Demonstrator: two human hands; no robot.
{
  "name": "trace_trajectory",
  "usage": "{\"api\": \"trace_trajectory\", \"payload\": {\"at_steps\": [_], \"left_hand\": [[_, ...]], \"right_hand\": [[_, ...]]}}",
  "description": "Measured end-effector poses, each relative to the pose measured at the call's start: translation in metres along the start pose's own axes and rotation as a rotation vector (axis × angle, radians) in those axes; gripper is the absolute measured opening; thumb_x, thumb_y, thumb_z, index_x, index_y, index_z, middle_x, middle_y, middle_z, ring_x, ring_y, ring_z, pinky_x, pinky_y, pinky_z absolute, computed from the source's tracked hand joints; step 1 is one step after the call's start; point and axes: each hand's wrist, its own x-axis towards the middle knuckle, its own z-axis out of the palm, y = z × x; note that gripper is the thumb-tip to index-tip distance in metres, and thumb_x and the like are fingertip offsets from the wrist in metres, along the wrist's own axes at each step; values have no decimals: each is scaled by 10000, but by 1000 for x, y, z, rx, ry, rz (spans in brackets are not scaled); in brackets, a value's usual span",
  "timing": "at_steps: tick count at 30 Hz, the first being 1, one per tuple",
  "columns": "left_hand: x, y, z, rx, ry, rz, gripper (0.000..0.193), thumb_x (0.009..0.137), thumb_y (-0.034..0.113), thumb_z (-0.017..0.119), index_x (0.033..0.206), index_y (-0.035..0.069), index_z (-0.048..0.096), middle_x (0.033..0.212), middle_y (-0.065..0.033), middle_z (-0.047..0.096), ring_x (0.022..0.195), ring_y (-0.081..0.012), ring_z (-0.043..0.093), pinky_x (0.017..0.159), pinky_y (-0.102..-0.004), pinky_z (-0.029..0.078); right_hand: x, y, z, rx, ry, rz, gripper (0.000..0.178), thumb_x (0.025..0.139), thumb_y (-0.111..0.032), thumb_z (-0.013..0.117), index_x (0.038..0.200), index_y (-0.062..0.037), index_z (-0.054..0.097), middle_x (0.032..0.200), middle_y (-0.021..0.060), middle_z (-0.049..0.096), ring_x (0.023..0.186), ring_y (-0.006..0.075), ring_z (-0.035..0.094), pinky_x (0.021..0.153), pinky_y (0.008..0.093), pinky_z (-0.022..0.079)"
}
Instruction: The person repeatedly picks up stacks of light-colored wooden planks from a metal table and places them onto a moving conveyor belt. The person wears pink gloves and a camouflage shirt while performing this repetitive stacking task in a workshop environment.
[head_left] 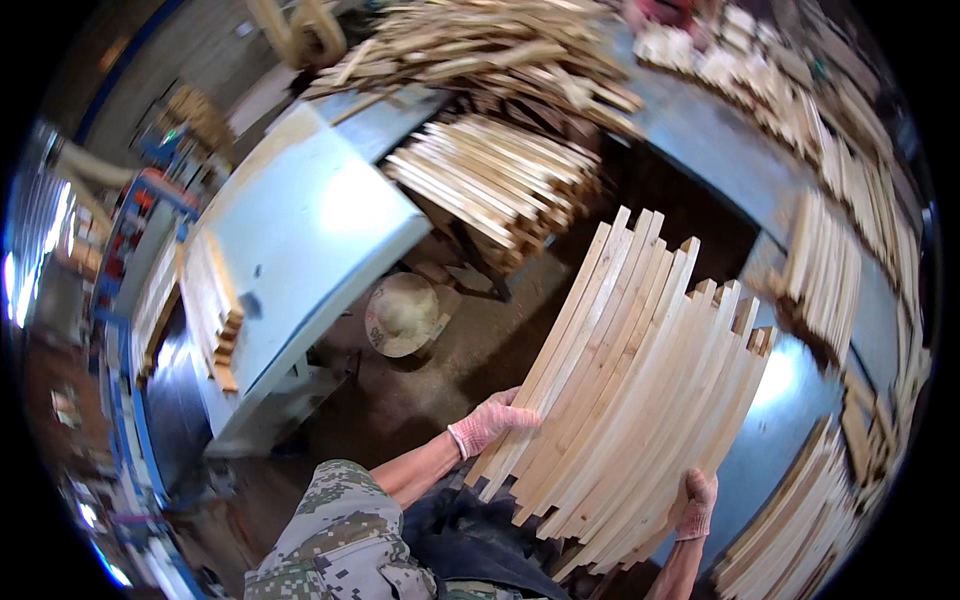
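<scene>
Between my hands lies a broad bundle of pale wooden strips (pixel 620 400), side by side with uneven ends. My left hand (pixel 495 420), in a pinkish knit glove, is closed on the bundle's left side, its fingertips partly hidden by the wood. At the right side my right hand (pixel 698 500), gloved alike, presses against the outer strip; most of its fingers are hidden. The bundle is tilted and reaches over the edge of a blue-grey metal table (pixel 765 440).
A light blue machine table (pixel 320 200) at the left carries a small stack of strips (pixel 210 300). Ahead are a stacked pile of strips (pixel 500 180) and a heap of loose wood (pixel 480 50). More strips (pixel 825 270) line the right. A round pale stool (pixel 402 312) stands on the floor.
</scene>
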Motion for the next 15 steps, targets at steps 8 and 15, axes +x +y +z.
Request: {"api": "trace_trajectory", "payload": {"at_steps": [8,15], "left_hand": [[-130,95,-113,-134,184,335,734,851,264,866,1487,12,600,1292,-67,702,1183,-170,649,1085,-359,506],[-229,131,-226,-410,395,396,616,850,261,840,1396,40,662,1237,-75,732,1127,-190,703,1026,-387,575]], "right_hand": [[53,-93,214,-194,-309,-76,731,798,-277,877,1385,44,581,1068,55,679,876,187,660,797,337,563],[83,-91,459,-281,-692,-39,685,801,-250,890,1341,58,601,1035,38,684,869,162,666,806,316,554]]}}
